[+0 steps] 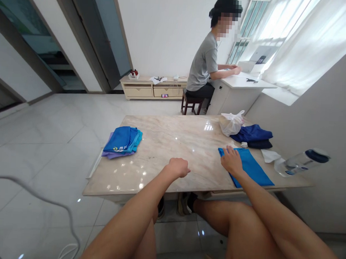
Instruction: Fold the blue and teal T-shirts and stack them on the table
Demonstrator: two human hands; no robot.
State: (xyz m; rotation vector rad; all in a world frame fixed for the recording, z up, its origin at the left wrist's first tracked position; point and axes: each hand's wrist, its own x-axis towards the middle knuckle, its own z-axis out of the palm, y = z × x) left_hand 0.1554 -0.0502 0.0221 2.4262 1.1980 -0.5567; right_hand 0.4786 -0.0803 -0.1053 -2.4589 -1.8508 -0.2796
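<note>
You're seemingly smoothing the folded blue cloth (255, 172) on the right of the marble-patterned tabletop (167, 138), right hand (231, 160) spread, ungripping, left hand (178, 167) clenched around nothing visible; next likely calls for an edge pinch.

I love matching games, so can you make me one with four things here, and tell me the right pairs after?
1. left hand
2. right hand
3. bottle
4. stool

A. under the seated person
B. see-through, with a dark lid
C. on the flat blue cloth
D. curled like a fist

Pairs: 1-D, 2-C, 3-B, 4-A
</note>
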